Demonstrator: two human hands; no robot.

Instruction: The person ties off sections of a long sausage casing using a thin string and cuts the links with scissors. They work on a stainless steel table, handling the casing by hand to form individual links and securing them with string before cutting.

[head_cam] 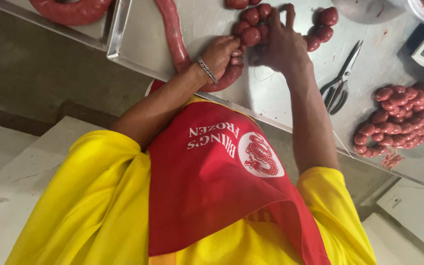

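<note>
Nearby, scissors (pixel 340 83) beside sausage heap (pixel 404 118).

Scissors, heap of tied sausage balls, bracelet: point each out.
scissors (pixel 338 83): head view, on the pivot where the blades cross.
heap of tied sausage balls (pixel 404 115): head view, middle of the pile.
bracelet (pixel 206 69): head view, band on the wrist.

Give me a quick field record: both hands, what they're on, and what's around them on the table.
left hand: closed around the end of the long sausage
right hand: on the cluster of round links; grip hidden
scissors: lying right of the right hand, untouched
pile of links: far right on the steel table
tray: far left, holds a thick sausage coil
</note>
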